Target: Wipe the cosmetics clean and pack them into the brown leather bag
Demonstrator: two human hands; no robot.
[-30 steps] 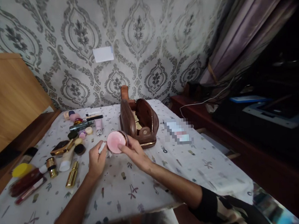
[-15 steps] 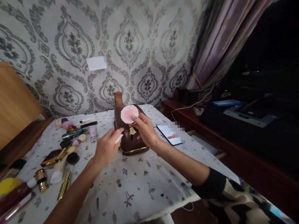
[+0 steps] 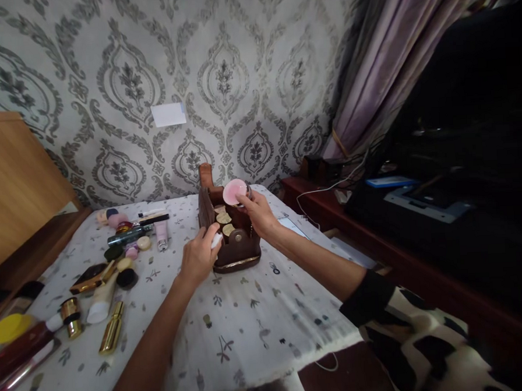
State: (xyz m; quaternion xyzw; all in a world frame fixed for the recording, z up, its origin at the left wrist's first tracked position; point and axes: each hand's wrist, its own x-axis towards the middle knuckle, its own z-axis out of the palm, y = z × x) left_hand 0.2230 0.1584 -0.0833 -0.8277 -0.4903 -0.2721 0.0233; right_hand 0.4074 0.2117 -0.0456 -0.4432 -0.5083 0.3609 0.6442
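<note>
My right hand pinches a shallow round pink dish-like piece, its pale inner face toward me, raised over the brown bag. The kind of this pink piece is not clear. My left hand is closed around a small white object, mostly hidden by the fingers, right at the bag's left edge. The bag stands open, with a zip along its front and a tan strap rising at the back. Inside it show several round gold-coloured pieces.
Cosmetics spread over the left of the patterned cloth: a gold lipstick tube, a white tube, a black-lidded jar. A phone lies beyond my right forearm. A wooden panel stands left, dark furniture right.
My right hand has moved the pink piece slightly right and tilted it. My left hand has shifted right to the bag, whose opening now shows the gold-coloured pieces inside.
</note>
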